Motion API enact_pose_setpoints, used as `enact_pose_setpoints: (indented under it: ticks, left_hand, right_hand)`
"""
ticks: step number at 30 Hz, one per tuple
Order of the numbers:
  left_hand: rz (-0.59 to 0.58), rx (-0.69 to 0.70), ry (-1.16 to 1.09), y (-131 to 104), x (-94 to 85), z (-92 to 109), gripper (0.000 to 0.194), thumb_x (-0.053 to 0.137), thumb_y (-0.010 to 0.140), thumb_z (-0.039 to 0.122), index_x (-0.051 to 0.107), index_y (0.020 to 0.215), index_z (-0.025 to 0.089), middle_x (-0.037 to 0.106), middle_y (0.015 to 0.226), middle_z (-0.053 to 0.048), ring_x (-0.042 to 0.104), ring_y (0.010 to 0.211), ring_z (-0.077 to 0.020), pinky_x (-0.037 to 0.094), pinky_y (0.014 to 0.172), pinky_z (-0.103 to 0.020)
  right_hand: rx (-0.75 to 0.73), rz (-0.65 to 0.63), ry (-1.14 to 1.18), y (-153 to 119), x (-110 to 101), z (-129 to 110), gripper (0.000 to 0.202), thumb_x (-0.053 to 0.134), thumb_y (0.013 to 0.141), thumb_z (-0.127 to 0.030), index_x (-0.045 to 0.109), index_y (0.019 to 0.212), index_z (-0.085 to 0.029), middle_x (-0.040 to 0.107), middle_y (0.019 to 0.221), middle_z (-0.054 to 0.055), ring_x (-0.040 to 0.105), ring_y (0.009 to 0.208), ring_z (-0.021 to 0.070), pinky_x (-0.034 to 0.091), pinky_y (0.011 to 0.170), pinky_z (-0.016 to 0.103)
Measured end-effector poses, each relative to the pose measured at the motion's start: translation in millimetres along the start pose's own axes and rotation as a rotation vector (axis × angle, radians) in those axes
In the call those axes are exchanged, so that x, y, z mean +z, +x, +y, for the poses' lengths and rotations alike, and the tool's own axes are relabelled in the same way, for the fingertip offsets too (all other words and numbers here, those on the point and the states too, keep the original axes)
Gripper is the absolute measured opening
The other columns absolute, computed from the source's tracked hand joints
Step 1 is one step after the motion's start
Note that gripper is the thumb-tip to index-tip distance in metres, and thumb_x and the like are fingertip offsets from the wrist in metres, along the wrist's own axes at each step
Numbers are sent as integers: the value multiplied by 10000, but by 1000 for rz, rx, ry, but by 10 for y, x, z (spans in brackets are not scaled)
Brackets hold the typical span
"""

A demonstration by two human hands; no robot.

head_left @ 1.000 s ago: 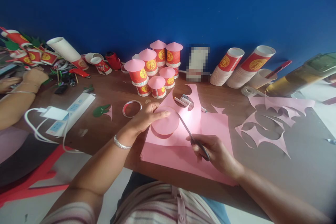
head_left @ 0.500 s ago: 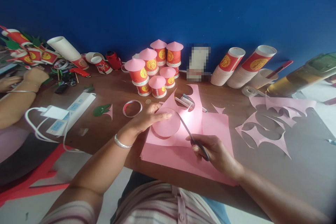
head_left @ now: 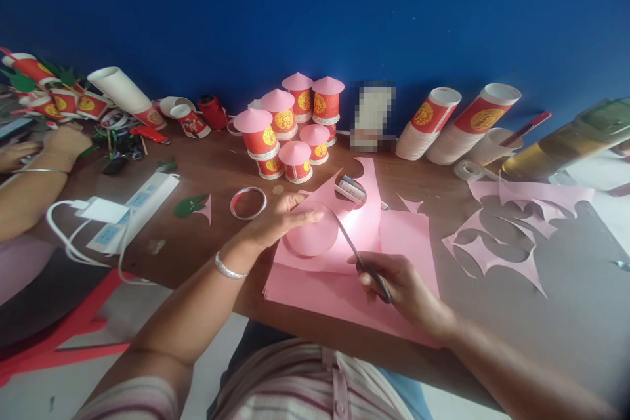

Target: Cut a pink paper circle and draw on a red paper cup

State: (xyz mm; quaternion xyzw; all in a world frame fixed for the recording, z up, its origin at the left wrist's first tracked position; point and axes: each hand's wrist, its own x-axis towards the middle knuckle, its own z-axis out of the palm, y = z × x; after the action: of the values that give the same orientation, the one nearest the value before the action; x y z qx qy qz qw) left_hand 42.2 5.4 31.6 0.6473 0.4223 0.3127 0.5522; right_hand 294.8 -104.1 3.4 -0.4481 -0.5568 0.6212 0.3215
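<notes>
Near front edge of surface: left hand (head_left: 275, 220) flat, fingers spread, pinning pink paper (head_left: 364, 223), right hand (head_left: 398, 285) closed round scissors (head_left: 357, 254); circle (head_left: 311, 231) mostly cut, last arc left

The pink sheet (head_left: 394, 243) is matt, smooth paper, as are the cone lids on the glossy printed red cups (head_left: 258, 134). The scissors (head_left: 359, 256) have dull grey metal blades. The surface (head_left: 207, 170) is brown wood-look, faintly shiny. A bracelet (head_left: 227, 268) gleams like polished metal.
</notes>
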Motion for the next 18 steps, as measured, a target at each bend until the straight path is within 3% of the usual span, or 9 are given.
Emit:
enact_pose_setpoints:
  ticks: [5, 10, 18]
  left_hand:
    - [-42, -54, -12, -6, -8, -3, 278, 770, 825, 454, 753, 804, 177, 691, 985, -44, 597, 1064, -228, 465, 945, -311]
    - [10, -66, 13, -11, -16, 6, 287, 802, 796, 455, 733, 728, 184, 657, 933, -16, 574, 1019, -195, 440, 919, -278]
    - [11, -59, -45, -25, 7, 59, 242, 775, 818, 444, 754, 802, 204, 675, 909, -7, 592, 941, -180, 459, 868, -288]
  right_hand:
    - [-13, 3, 4, -16, 6, 1, 354, 645, 938, -509, 675, 976, -159, 575, 687, -6, 515, 548, 93, 477, 534, 233]
    - [-14, 11, 21, -29, 6, -1, 364, 646, 938, -514, 679, 988, -156, 557, 663, -19, 521, 525, 90, 477, 526, 230]
    - [6, 20, 25, -23, 7, -9, 381, 662, 915, -529, 677, 1000, -158, 591, 690, -7, 531, 520, 91, 494, 521, 234]
